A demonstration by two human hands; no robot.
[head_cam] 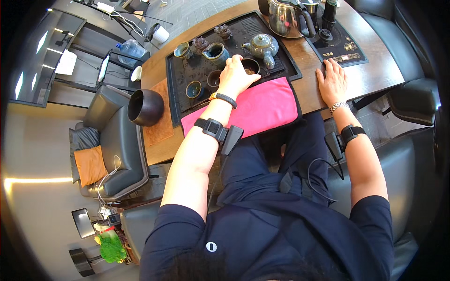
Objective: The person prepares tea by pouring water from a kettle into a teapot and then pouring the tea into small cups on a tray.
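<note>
My left hand [236, 75] is over the tea tray [219, 38]. Its thumb and fingers lie along the near rim of a dark round cup [254, 63] with brown matter inside, gripping it. Beyond the cup sits a glazed ceramic teapot [263, 45] with its lid on. A blue-brown pitcher [216, 54] stands past my fingers. Small teacups stand to the left: one dark [214, 78], one blue-rimmed [194, 90], one greenish [183, 50]. My right hand [332, 79] rests palm down on the wooden tabletop [306, 77], holding nothing.
A pink cloth [267, 105] covers the tray's near edge. Two dark figurines [200, 44] stand on the tray. A glass kettle [286, 19] and a black electric hob [341, 49] are at the back right. A dark pot [146, 107] sits at the left, on a brown mat [162, 130].
</note>
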